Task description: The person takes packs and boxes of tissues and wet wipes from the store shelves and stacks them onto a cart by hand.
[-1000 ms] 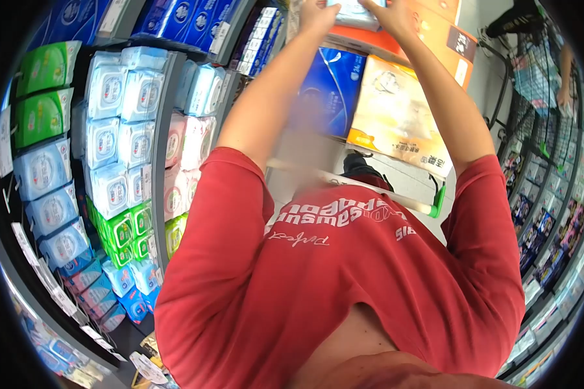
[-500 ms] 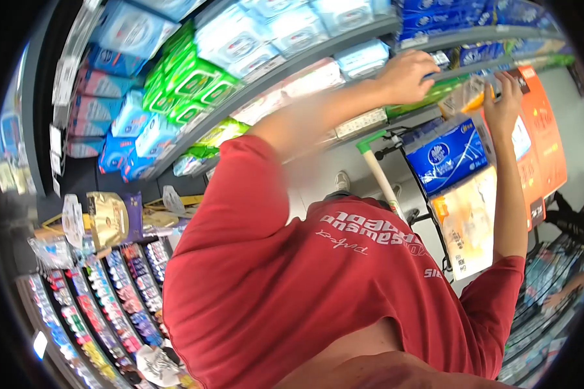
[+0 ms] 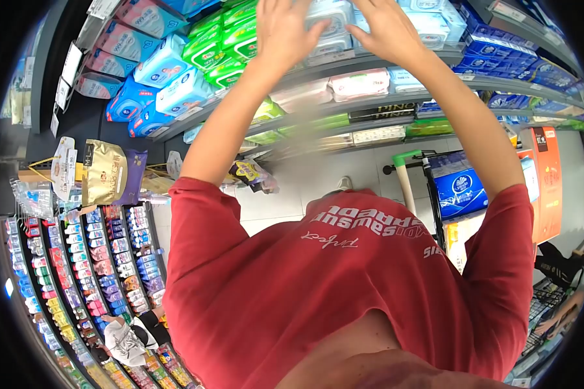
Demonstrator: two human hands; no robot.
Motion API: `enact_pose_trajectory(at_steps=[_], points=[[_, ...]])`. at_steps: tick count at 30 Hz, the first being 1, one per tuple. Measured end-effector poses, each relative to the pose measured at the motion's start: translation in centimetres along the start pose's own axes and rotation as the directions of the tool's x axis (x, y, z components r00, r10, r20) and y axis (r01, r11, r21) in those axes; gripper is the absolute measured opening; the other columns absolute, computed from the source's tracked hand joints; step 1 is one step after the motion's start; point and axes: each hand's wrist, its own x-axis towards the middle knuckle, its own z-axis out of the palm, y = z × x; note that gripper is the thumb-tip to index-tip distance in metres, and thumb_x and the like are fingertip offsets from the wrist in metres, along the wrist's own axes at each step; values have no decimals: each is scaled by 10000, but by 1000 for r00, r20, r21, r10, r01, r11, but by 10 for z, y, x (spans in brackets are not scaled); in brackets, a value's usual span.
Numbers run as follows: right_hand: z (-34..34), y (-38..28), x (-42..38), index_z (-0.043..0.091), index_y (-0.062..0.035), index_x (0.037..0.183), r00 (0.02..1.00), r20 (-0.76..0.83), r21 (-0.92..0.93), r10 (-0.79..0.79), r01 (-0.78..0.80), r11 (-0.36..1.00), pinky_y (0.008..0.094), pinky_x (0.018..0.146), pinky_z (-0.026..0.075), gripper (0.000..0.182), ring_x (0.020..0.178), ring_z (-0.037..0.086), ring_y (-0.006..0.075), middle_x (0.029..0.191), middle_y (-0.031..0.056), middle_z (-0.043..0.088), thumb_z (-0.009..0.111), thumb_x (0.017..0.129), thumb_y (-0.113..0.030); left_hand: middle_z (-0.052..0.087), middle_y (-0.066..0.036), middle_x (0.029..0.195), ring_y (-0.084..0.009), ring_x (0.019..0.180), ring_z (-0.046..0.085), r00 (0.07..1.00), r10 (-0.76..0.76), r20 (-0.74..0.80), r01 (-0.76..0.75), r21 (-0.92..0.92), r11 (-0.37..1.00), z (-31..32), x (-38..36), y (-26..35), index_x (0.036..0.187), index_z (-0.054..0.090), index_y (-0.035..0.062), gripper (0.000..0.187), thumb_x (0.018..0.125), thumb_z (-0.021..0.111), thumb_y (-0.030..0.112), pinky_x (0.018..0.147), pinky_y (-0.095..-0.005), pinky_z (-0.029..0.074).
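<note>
Both my arms reach up to the shelf of wet-wipe packs at the top of the view. My left hand [image 3: 282, 32] is raised over the edge of the green wipe packs [image 3: 240, 40], its thumb apart from the fingers. My right hand [image 3: 390, 31] is stretched out beside it, fingers spread, in front of light-blue and white wipe packs [image 3: 428, 27]. Between the two thumbs a white wipe pack [image 3: 331, 21] shows, with another under it. The fingertips of both hands run close to or past the top edge of the view.
Pink wipe packs [image 3: 360, 84] lie on the shelf below. At the right stands a cart with a green-ended handle [image 3: 407, 157], a blue tissue pack [image 3: 462, 192] and an orange box [image 3: 546, 188]. A gold pouch [image 3: 104, 174] hangs left. Another person [image 3: 124, 340] is at lower left.
My right hand has left the goods in the cart and gone up to the shelf. My left hand has moved left and up to the wipe packs. The view has shifted.
</note>
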Motion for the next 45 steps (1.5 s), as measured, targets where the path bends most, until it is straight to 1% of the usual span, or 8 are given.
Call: enact_pose_trajectory(at_steps=[14,16,20,24,32,39,43,45], points=[[33,-7,35,595,-23,1005,982,184,-201,-42,80,976,455,866,441,401,1033,526,343,1037,171,537,759,650,-116,581,-167,1059,-363,1069,534,938,-202,280,149,200,968,-18,-1,-4,1164,608,25,633,614,866,202,1001,-480,393],[25,-13,25,597,-35,997,982,166,-114,-85,105,988,450,873,441,390,1052,519,346,1050,170,538,747,643,-103,668,-145,1068,-328,1020,623,983,-2,182,-40,225,973,-13,-13,-8,1034,651,51,448,650,835,191,897,-440,477],[4,-23,-39,575,-132,1162,984,-168,-14,-62,60,998,452,899,506,467,1074,593,347,1102,135,600,726,720,-114,653,-139,1065,-345,964,639,980,197,30,-193,-92,977,-12,-32,13,1055,610,49,518,616,860,166,867,-433,494],[-48,-36,-122,547,-87,1183,972,41,9,231,-232,973,421,884,516,464,1056,622,327,1113,118,624,760,781,-174,664,-155,1043,-343,961,656,980,152,130,-87,-406,910,20,-44,73,1070,606,22,516,637,871,113,811,-410,539],[-153,-33,-286,547,-71,1246,524,126,80,842,-852,518,407,860,536,616,1004,667,351,1081,170,670,851,721,-177,669,-146,1051,-311,988,664,837,315,449,208,-792,574,136,-56,232,1154,572,46,596,665,884,181,857,-386,524],[-256,-42,-390,580,-95,1306,130,-139,183,982,-971,154,353,827,545,695,965,689,254,1063,155,703,867,702,-282,680,-169,1081,-263,996,672,733,509,452,436,-886,160,195,-35,393,1201,569,47,643,655,890,163,860,-344,526],[-318,-53,-420,600,-22,1246,17,-282,184,959,-980,71,341,875,529,696,1021,626,206,1118,130,646,923,642,-147,632,-177,1102,-327,1062,606,657,636,404,414,-899,143,190,-7,475,1190,594,33,573,710,844,220,934,-427,487],[-340,-53,-441,616,-16,1206,145,-405,-39,903,-989,142,332,879,526,646,1018,626,195,1118,122,644,914,643,-123,624,-206,1025,-410,1003,590,676,650,348,415,-908,54,197,2,509,1159,594,18,584,672,846,219,910,-483,469]])
